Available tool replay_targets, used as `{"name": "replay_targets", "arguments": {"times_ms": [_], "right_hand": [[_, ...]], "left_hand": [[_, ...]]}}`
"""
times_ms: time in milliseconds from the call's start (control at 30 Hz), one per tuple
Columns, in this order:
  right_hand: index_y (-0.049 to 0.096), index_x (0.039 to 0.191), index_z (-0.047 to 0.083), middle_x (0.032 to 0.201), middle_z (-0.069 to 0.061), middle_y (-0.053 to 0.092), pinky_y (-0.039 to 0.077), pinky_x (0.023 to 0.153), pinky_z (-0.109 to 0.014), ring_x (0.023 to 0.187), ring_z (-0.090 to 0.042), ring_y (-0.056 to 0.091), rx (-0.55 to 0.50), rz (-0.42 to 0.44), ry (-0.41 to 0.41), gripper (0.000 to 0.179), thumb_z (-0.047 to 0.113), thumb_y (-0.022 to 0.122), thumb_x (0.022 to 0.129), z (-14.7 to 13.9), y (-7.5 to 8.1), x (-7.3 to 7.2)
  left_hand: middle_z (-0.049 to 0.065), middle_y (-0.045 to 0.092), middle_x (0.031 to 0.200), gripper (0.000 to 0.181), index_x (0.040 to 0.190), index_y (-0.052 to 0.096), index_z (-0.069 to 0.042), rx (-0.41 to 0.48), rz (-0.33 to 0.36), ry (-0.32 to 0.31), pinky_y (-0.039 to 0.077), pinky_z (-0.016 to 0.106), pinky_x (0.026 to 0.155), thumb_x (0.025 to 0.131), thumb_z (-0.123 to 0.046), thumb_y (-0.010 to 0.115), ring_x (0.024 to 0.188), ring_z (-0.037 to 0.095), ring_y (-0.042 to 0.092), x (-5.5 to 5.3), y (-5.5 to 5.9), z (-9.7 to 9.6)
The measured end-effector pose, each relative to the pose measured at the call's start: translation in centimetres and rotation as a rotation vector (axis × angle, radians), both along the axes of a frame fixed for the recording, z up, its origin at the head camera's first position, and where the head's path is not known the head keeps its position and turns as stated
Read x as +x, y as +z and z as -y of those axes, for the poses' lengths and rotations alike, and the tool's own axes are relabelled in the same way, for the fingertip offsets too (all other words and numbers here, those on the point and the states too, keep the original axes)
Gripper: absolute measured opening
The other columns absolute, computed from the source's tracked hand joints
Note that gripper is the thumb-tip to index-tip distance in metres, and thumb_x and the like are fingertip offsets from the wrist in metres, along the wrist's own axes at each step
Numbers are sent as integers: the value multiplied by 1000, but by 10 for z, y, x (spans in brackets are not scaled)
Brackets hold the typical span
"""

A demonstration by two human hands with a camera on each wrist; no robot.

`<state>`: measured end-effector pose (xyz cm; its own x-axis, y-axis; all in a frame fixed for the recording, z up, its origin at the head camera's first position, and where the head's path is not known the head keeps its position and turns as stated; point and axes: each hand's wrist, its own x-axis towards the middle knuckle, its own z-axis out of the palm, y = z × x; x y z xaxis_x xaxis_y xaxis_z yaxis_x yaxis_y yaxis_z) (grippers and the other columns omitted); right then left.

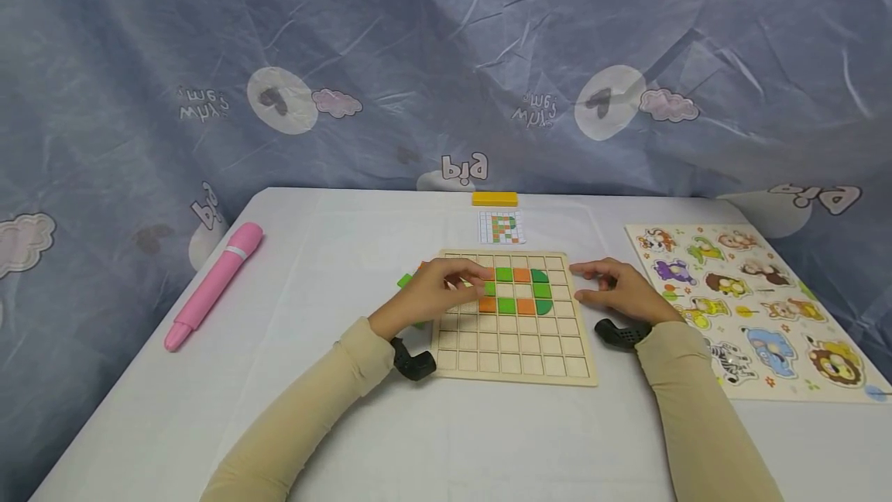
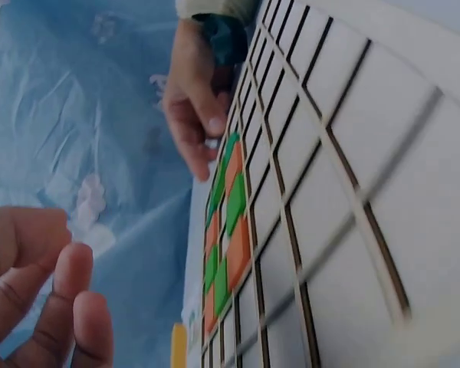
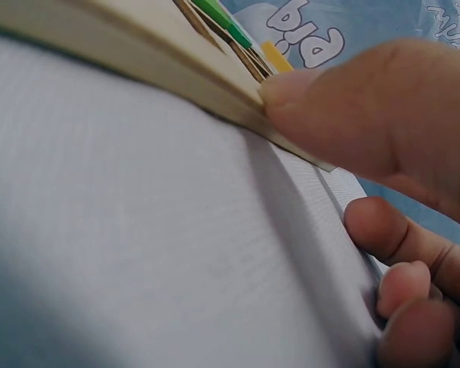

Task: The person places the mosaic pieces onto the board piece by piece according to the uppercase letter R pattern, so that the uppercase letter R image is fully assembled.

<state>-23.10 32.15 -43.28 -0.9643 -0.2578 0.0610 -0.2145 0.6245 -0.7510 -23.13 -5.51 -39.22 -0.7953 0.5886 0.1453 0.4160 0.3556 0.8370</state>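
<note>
Beige sleeves (image 1: 307, 409) are shown before a wooden board (image 1: 512, 363) on the table (image 1: 348, 269), its edge touched by the loosely spread right grip (image 1: 620, 290); what is held by the left grip (image 1: 432, 290) cannot be told; a ring of coloured tiles (image 1: 506, 306) is laid, the legs on the pattern card (image 1: 502, 228) seemingly unfilled.

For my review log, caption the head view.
Left hand over a wooden grid board bearing green and orange tiles, right hand at its right edge.

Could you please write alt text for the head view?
A person's left hand is over a wooden grid board with green and orange tiles, the right hand at its edge. Around it lie a pattern card, pink stick-like object and animal puzzle.
</note>
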Motion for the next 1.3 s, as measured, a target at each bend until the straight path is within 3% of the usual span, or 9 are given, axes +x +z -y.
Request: {"name": "replay_targets", "arguments": {"times_ms": [200, 400, 567, 700, 967, 1167, 1300], "right_hand": [[68, 141, -4, 119, -20, 62, 40, 71, -26, 81, -14, 46, 2, -4, 3, 51, 12, 83, 95, -2, -1, 0], [68, 141, -4, 120, -22, 62, 40, 71, -26, 81, -14, 46, -5, -7, 11, 50, 10, 83, 95, -3, -1, 0], [68, 141, -4, 120, -21, 63, 40, 72, -26, 81, -14, 47, -5, -4, 13, 50, 11, 83, 95, -3, -2, -1], [68, 141, -4, 121, -22, 63, 41, 72, -26, 81, -14, 47, -9, -5, 17, 50, 11, 83, 95, -2, -1, -1], [68, 141, -4, 121, -22, 62, 41, 71, -26, 81, -14, 46, -18, -6, 17, 50, 10, 83, 95, -2, -1, -1], [68, 141, -4, 120, -20, 62, 40, 71, -26, 81, -14, 46, -20, 0, 14, 51, 11, 84, 95, -2, -3, -1], [68, 141, -4, 120, -20, 62, 40, 71, -26, 81, -14, 46, -24, -4, 16, 51, 10, 84, 95, -2, -3, 0]], "left_hand": [[8, 76, 119, 35, 136, 73, -3, 25, 41, 35, 57, 34, 83, 103, -15, 73, 99, 20, 67, -4, 3, 41], [20, 74, 125, 33, 136, 72, -2, 74, 69, 88, 53, 39, 93, 104, -13, 71, 107, 26, 68, -12, 7, 75], [26, 71, 129, 33, 137, 72, -1, 92, 75, 135, 53, 35, 94, 105, -11, 69, 108, 25, 67, -17, 6, 94], [26, 71, 130, 35, 138, 70, 1, 99, 80, 164, 53, 32, 90, 105, -11, 69, 107, 25, 66, -20, 4, 102], [27, 70, 131, 36, 138, 68, 5, 89, 79, 159, 52, 33, 93, 105, -10, 69, 108, 21, 66, -26, -4, 107], [24, 72, 130, 34, 137, 69, 5, 23, 74, 180, 52, 33, 84, 105, -9, 69, 106, 30, 68, -36, -16, 115], [21, 72, 131, 34, 137, 70, 1, -40, 53, 190, 52, 38, 92, 104, -9, 70, 113, 33, 67, -43, -25, 121]]}}
